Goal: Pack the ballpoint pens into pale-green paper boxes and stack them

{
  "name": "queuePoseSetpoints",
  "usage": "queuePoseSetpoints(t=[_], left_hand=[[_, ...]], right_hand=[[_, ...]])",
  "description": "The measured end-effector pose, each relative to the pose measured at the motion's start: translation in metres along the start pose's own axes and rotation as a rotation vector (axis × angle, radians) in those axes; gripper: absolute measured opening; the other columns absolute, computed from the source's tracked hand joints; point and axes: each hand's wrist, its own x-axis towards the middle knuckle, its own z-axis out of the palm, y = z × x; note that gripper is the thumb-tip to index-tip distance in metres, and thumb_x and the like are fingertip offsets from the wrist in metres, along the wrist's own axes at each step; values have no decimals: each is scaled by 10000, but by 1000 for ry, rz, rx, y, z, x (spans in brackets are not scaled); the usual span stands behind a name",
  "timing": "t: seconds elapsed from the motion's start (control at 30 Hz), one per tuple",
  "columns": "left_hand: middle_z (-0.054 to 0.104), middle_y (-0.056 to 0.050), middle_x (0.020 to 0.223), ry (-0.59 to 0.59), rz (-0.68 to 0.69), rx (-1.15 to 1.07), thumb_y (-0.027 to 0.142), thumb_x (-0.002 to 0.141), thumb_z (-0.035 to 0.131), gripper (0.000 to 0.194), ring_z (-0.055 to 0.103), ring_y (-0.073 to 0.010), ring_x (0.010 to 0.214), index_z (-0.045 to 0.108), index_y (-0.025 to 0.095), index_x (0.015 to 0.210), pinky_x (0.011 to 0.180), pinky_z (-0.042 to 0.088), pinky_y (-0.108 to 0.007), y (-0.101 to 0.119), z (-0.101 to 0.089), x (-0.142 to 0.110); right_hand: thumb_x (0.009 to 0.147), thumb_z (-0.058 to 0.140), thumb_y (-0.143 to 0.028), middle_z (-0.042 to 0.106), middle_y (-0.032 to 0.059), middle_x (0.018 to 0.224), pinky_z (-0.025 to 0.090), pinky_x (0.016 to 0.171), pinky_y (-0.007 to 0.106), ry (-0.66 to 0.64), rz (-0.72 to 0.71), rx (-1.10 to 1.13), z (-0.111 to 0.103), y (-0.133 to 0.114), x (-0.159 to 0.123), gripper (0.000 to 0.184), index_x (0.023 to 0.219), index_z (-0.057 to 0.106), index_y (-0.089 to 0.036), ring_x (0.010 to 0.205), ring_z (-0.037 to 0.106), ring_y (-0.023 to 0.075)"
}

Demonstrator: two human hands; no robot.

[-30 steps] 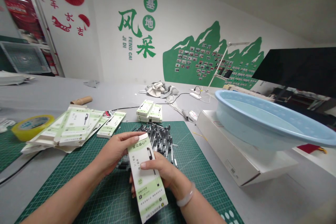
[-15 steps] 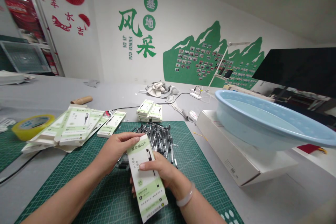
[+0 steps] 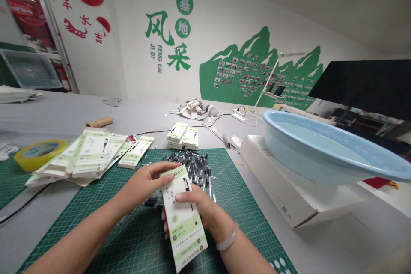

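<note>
In a narrow grip the left hand (image 3: 153,183) held the carton (image 3: 184,231) by its top, the right hand (image 3: 201,204) clasping its middle.

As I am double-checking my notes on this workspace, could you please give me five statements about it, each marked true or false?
1. The left hand and the right hand both touch the pen carton. True.
2. The blue basin rests on a white box. True.
3. The loose pens lie in the basin. False: they lie on the green mat.
4. The bracelet is on the left wrist. False: it is on the right.
5. The tape roll is yellow. True.
</note>
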Motion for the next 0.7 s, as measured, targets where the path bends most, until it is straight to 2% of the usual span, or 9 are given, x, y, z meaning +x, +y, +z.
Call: queuePoseSetpoints(t=[0.07, 0.13, 0.23, 0.4, 0.53, 0.63, 0.7], left_hand=[[522, -34, 1361, -140, 79, 104, 399, 784, 615, 521, 516, -268, 1184, 529, 320, 1291, 985, 419, -419, 1, -11, -2], [373, -16, 1475, -304, 178, 245, 368, 728, 687, 681, 383, -286, 1304, 432, 359, 1360, 1055, 340, -441, 3, -22, -6], [297, 3, 1511, -456, 250, 417, 285, 719, 695, 737, 273, -280, 1367, 389, 382, 1382, 1110, 244, -447, 5, -32, -12], [407, -10, 1444, -411, 228, 485, 187, 705, 643, 721, 388, -256, 1296, 412, 370, 1363, 1072, 322, -401, 6, -30, -17], [444, -11, 1406, -384, 162, 477, 190, 642, 677, 746, 435, -266, 1238, 445, 362, 1329, 1002, 392, -371, 8, -33, -18], [503, -15, 1338, -392, 74, 451, 212, 617, 699, 723, 531, -249, 1097, 481, 349, 1293, 867, 466, -315, 12, -36, -17], [596, -15, 1192, -400, 28, 444, 253, 649, 689, 601, 585, -217, 944, 544, 326, 1227, 781, 478, -290, 13, -34, -15]], right_hand=[[700, 674, -395, 677, 115, 821, 531, 663, 419, -61, 87, 20, 0, -4, -5, 517, 1079, 509, -85, 698, 667, 239], [718, 654, -409, 670, 119, 829, 525, 672, 417, -123, 174, 36, 0, -8, -10, 536, 1103, 505, -67, 709, 664, 240], [724, 657, -396, 663, 120, 821, 520, 666, 411, -198, 277, 32, 0, -10, -14, 521, 1094, 510, -61, 717, 664, 245], [724, 646, -455, 659, 142, 872, 519, 667, 421, -221, 338, 39, -2, -9, -16, 547, 1085, 506, -69, 740, 666, 260], [723, 626, -511, 638, 165, 966, 522, 655, 433, -225, 296, 65, -4, -18, -21, 624, 1153, 474, -87, 774, 665, 286], [708, 645, -517, 625, 169, 1010, 525, 635, 439, -226, 283, 63, -4, -27, -25, 668, 1202, 445, -115, 787, 667, 307], [696, 667, -500, 622, 161, 1017, 527, 636, 444, -241, 308, 59, -3, -31, -28, 678, 1215, 446, -123, 803, 666, 315]])
